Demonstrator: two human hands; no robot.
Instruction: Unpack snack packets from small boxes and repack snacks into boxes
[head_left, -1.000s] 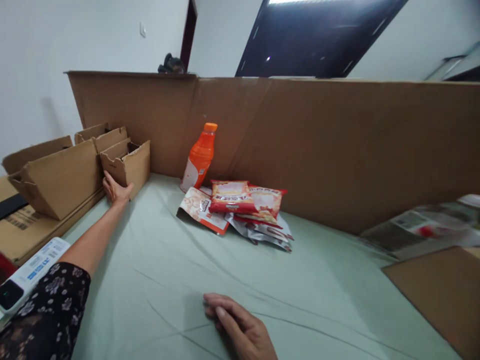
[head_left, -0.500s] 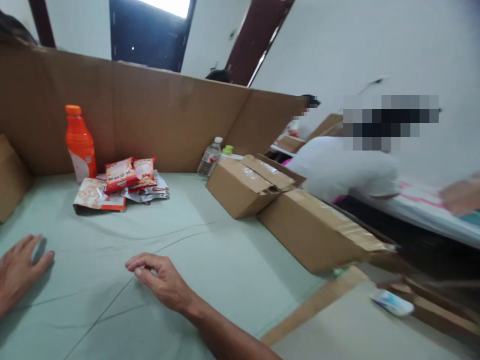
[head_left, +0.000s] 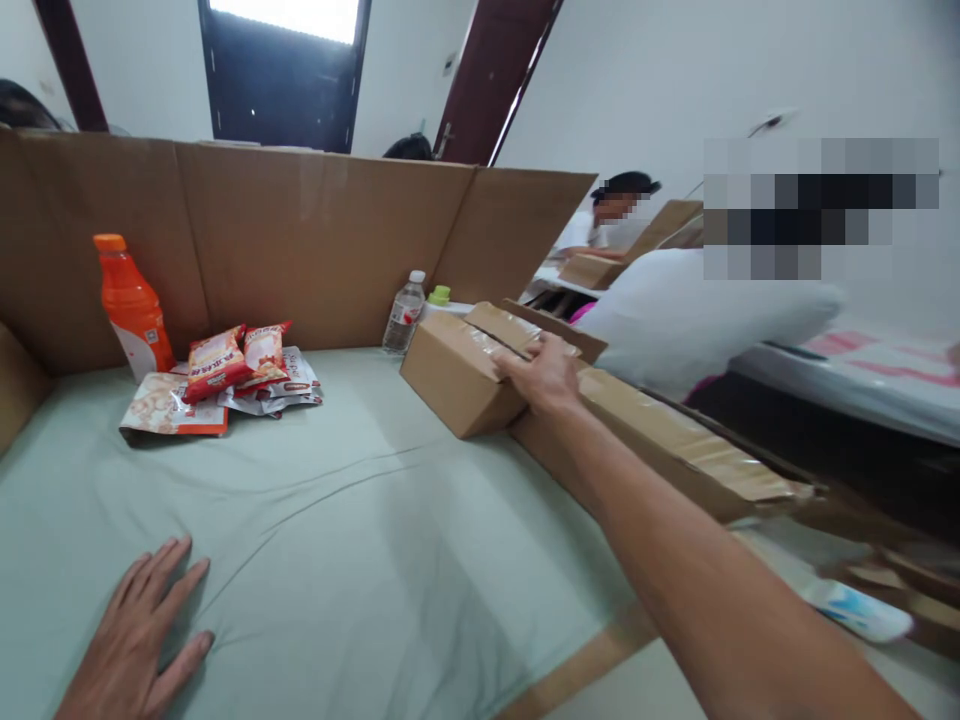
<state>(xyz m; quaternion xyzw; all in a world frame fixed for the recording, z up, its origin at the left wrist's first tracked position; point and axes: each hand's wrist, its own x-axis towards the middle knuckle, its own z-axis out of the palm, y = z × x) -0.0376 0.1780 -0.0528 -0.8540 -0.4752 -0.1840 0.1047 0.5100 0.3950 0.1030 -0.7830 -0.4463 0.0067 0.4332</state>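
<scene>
My right hand (head_left: 541, 375) rests on the small cardboard box (head_left: 469, 368) at two o'clock on the worktop (head_left: 360, 520), fingers curled over its near top edge. It looks light but crushable — I'd hold the stiff corners. Left hand (head_left: 135, 645) lies flat, fingers apart.

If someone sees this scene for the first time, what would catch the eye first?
Likely the right hand, stretched out onto the top of a small cardboard box at the right of the green sheet. Next, the orange bottle at the far left by the cardboard wall, with red snack packets beside it.
</scene>
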